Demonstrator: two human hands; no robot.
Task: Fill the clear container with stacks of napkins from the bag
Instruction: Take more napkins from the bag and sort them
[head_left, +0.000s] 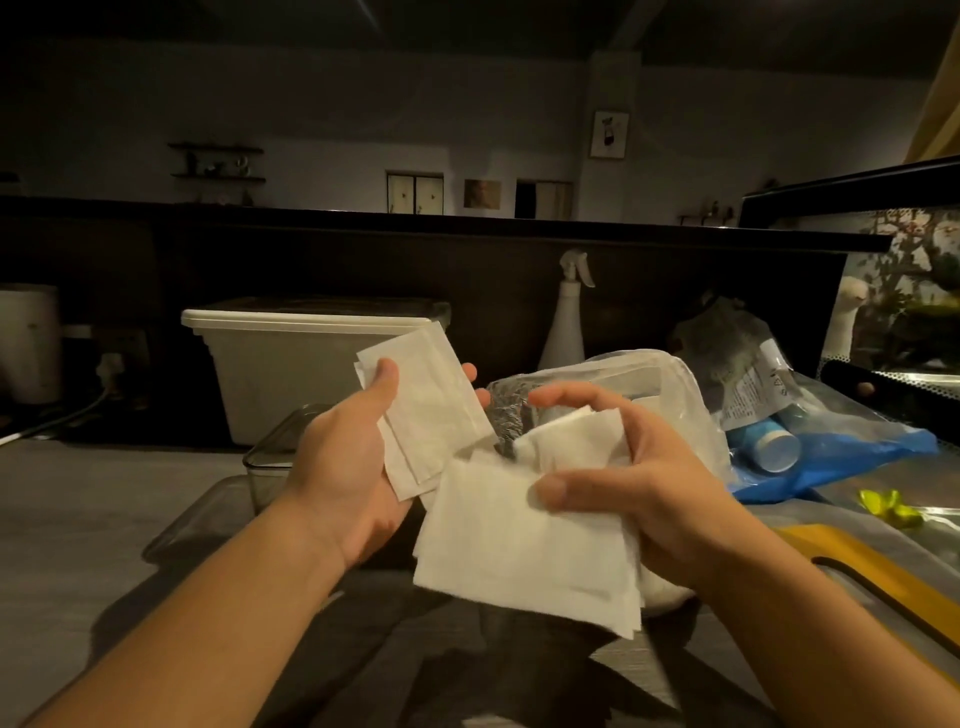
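Left hand (343, 467) tight around napkin stack (431, 405), right hand (665, 478) around second stack (519, 545), clear container (265, 460) rim beside left wrist.

Left grip (358, 457) holds small white folded napkins (431, 410); right grip (649, 483) pinches a larger white napkin stack (519, 551), clear plastic bag (691, 405) just behind.
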